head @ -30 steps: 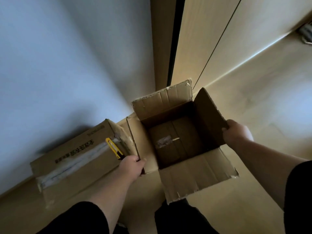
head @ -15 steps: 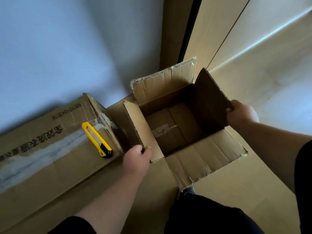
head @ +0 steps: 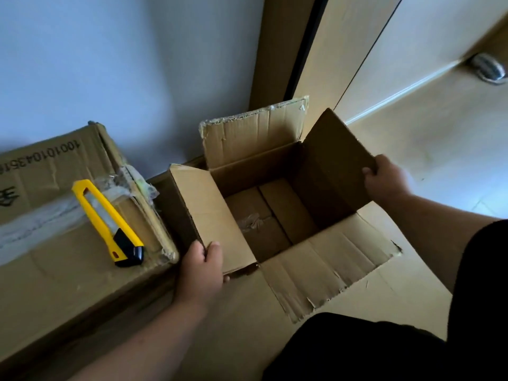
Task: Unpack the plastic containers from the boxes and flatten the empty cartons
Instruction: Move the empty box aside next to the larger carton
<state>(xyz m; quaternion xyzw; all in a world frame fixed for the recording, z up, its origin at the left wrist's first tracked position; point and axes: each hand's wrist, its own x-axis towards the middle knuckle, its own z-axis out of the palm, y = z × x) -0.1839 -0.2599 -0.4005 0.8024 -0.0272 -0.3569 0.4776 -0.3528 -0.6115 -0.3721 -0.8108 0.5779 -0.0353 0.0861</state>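
While the carton (head: pixel 275 215) gapes, both hands' fingers (head: pixel 213 247) grip its flaps.

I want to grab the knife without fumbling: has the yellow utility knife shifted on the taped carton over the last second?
No. The yellow utility knife lies on the same tape strip of the taped carton; only the head camera moved.
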